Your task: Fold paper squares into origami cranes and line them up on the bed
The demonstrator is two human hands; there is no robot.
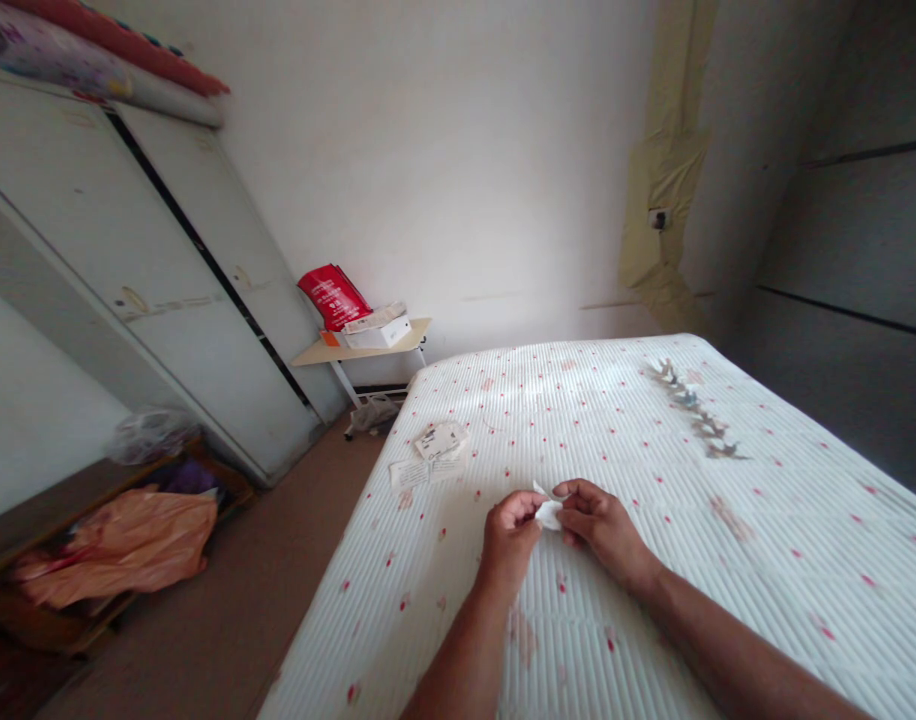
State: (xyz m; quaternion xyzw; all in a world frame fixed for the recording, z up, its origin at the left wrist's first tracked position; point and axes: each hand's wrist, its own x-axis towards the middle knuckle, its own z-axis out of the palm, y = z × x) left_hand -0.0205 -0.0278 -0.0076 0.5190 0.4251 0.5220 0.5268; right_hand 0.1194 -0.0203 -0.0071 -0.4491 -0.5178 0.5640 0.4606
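A small piece of white folded paper [549, 515] is held between my two hands, over the bed with its white, red-dotted ribbed cover [533, 400]. My left hand [512, 535] pinches its left side with thumb and fingers. On the right side, the fingers of my right hand [597, 525] close on the same paper. Several paper pieces [439, 442] with print lie on the cover to the left, beyond my left hand. A row of small folded paper figures [698, 415] stretches across the right part of the bed.
Behind the bed's left corner stands a small table [420, 330] with a red bag [334, 297] and a white box [383, 332]. Metal cabinets [180, 270] line the left wall. An orange bag [128, 545] lies on a low wooden shelf.
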